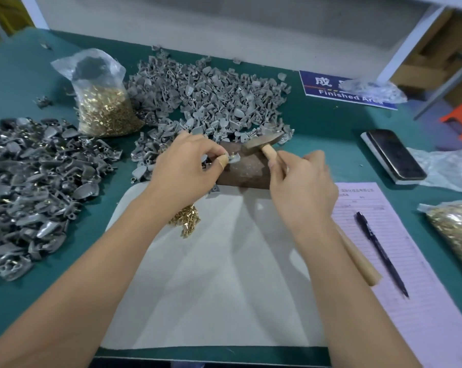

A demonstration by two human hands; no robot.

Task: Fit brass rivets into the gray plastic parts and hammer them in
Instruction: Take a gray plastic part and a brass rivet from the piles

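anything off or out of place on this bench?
One oddity: a clear bag lies on the "Finished Area" sign, hiding part of its text. A few gray parts sit stray, apart from the piles. Nothing looks damaged.

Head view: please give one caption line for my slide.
Left hand pinches a gray part with its rivet on the block; right hand holds the hammer.
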